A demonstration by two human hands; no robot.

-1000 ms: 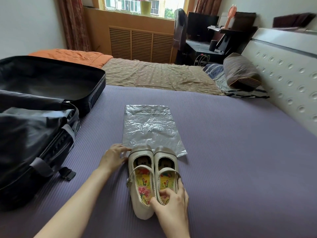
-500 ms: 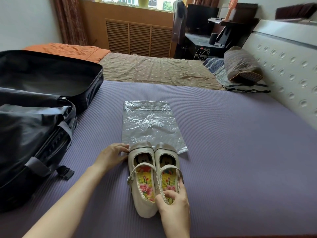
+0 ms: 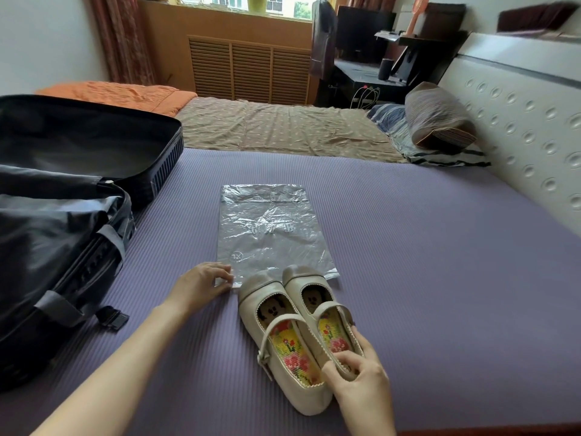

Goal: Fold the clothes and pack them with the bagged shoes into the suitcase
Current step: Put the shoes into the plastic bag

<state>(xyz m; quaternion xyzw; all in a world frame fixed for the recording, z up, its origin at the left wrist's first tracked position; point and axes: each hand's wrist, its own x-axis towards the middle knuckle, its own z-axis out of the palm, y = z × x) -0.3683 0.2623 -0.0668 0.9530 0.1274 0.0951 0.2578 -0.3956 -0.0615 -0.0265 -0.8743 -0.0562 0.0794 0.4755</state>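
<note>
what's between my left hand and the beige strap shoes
Only the near corner of the clear crinkled plastic bag, pinched by the left hand, lying on the ribbed purple mat; the head view shows it.

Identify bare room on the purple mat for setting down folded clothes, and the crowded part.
Widest bare patch: purple mat right of the plastic bag and shoes, up to the headboard. Smaller strip: between the bag and the brown sheet. Crowded: between suitcase and shoes, where the left hand pinches the bag.
</note>
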